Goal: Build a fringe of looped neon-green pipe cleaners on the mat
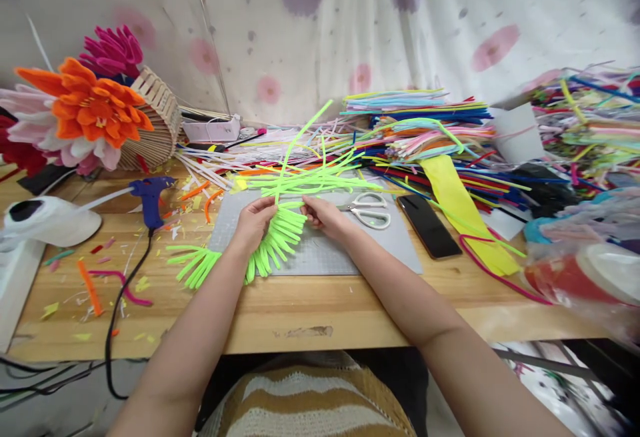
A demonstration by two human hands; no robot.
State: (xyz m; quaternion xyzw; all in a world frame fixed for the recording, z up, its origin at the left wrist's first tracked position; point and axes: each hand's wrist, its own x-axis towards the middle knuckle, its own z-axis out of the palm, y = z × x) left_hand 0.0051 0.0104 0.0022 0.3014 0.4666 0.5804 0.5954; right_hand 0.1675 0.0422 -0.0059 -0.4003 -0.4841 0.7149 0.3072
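A fringe of looped lime green pipe cleaners (274,242) hangs from between my hands over the grey cutting mat (395,243). My left hand (255,223) is closed on its upper left part, and one long green stem rises from there. At the right end of the fringe, my right hand (323,217) pinches its tip. More green loops (193,265) show left of my left wrist; my forearm hides whether they join the fringe. Loose green pipe cleaners (320,180) lie just beyond my hands. White-handled scissors (371,210) rest right of my right hand.
A blue glue gun (151,200) stands at the left, its cord hanging off the front edge. Behind it are pipe-cleaner flowers (100,113) in a basket. To the right lie a phone (429,226), a yellow strip (453,207), a wrapped cup (575,277) and piled pipe cleaners (425,133).
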